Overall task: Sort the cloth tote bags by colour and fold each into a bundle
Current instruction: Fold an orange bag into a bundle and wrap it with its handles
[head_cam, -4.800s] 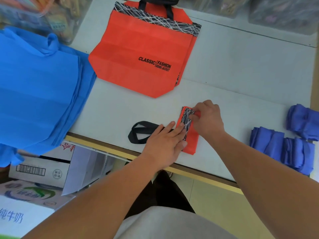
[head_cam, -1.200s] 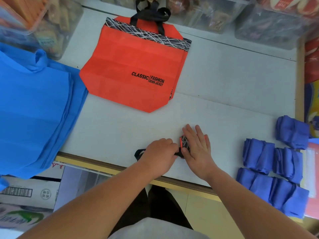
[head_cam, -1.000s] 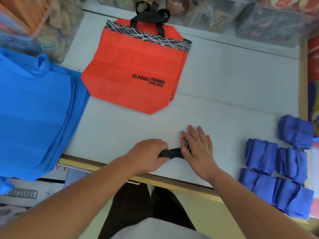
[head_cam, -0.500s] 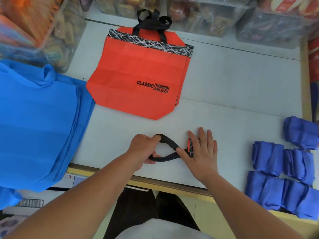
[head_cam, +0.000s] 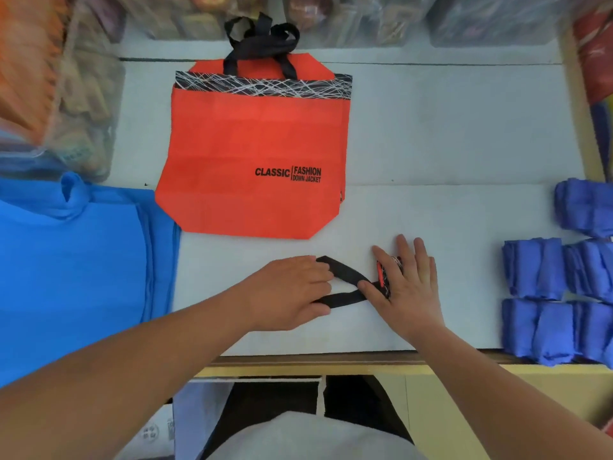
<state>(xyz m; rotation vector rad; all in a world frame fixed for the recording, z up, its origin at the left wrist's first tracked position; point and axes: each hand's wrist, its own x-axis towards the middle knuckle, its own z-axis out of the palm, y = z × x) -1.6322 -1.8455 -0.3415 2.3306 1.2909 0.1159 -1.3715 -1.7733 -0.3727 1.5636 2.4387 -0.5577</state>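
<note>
Head cam, the only view I've got: my R hand lies flat w/ fingers straight, pressing the orange bundle onto the worktop low centre-right of frame. Only a sliver of orange and patterned band shows by the thumb. My L hand, low centre, has its fingers curled over the far end of the bundle's black handle, which runs as an open loop from that hand to the bundle. Vs a few secs ago: the bag was a long folded strip, then got rolled down to a small wad under the R palm. In the last sec the L hand took the handle and drew it out leftward into this loop. I read that as the tie-off step: the handle prob goes round the wad to hold it shut, so this first orange one is nearly done. Upper centre, the flat orange bag hasn't been started. The blue stack at the left edge is unfolded, and the blue bundles at the right edge look finished.
</note>
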